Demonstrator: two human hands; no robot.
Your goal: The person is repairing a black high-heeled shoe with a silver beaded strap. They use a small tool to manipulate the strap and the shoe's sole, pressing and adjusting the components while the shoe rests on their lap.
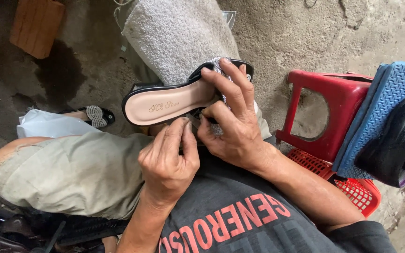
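Both hands meet over the lap: left hand (167, 161) pinching at the sandal (174, 100) edge, right hand (233, 124) fingers (228, 82) gripping its strap. Sandal lies across the knee, long axis left-right, heel leftward.

A black sandal (165, 100) with a pink insole lay across the person's lap on a grey towel (179, 37). The right hand (233, 119) gripped its glittery strap while the left hand (169, 161) pinched the sole's edge. A red stool (338, 100) stood nearby.
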